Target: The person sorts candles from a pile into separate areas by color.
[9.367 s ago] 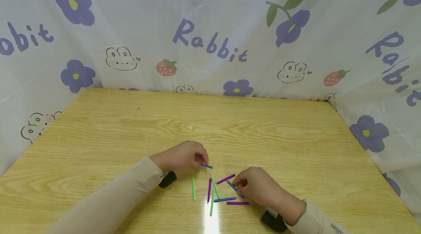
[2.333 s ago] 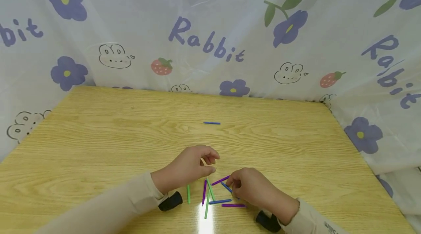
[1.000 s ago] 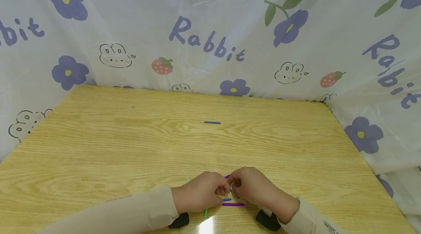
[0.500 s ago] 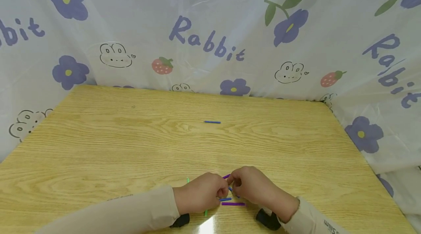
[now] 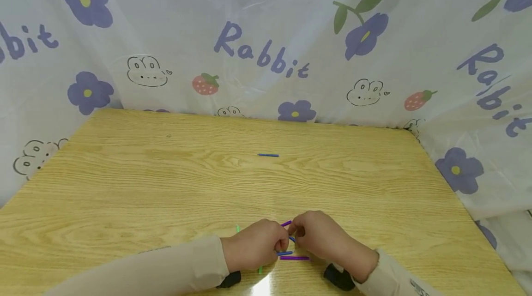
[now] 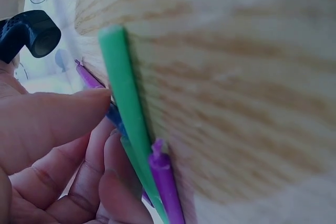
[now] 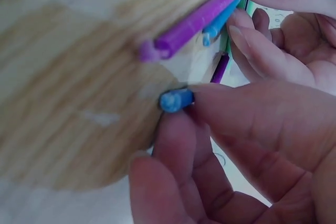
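Thin candles lie in a loose pile near the table's front. My right hand (image 5: pixel 322 236) pinches a blue candle (image 7: pixel 177 99) between thumb and fingers, low over the table. Close on its left, my left hand (image 5: pixel 255 244) reaches over the pile with thumb and fingertips round another blue candle (image 5: pixel 285 253); its grip is partly hidden. A green candle (image 6: pixel 123 77) and a purple candle (image 6: pixel 166 182) lie against the left fingers. Another purple candle (image 5: pixel 294 258) rests in front of the hands. The left hand covers part of the pile.
One blue candle (image 5: pixel 268 155) lies alone further back on the wooden table (image 5: pixel 166 180). A white curtain (image 5: pixel 174 23) printed with flowers and rabbits hangs along the back and sides. Each wrist carries a black camera (image 5: pixel 338 277).
My left hand has left the blue candle it held at first on the table further back, then come back down to the pile. Over the last second both hands have barely moved.
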### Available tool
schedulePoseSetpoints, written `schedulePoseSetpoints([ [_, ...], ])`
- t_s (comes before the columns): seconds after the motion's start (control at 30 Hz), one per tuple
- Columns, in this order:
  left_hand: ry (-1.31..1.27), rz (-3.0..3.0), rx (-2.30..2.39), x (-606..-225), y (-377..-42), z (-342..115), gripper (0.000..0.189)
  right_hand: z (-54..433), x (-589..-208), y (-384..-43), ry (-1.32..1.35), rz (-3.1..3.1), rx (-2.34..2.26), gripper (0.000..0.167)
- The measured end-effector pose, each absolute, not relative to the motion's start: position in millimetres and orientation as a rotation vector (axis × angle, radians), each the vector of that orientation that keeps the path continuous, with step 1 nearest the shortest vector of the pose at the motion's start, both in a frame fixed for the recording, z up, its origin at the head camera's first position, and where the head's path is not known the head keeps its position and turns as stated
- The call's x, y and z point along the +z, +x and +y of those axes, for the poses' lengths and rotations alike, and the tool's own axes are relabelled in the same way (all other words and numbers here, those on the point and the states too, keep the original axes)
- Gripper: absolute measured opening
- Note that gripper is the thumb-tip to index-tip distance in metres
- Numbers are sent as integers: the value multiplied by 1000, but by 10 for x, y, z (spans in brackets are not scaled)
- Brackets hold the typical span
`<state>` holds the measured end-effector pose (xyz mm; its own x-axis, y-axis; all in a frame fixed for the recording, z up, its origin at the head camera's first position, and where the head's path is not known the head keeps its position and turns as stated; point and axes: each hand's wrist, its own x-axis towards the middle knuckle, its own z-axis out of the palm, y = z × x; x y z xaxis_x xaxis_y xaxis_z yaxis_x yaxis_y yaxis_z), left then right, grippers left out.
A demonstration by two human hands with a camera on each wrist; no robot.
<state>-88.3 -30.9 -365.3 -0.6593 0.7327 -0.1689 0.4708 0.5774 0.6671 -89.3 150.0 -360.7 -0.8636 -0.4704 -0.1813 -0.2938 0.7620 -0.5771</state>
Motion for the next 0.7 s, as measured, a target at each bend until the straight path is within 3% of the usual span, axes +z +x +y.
schedulePoseSetpoints([
  [0.7, 1021, 2421, 786, -3681, -875, -278, 24, 1708, -3591, -1125, -551, 2667, -944, 18],
])
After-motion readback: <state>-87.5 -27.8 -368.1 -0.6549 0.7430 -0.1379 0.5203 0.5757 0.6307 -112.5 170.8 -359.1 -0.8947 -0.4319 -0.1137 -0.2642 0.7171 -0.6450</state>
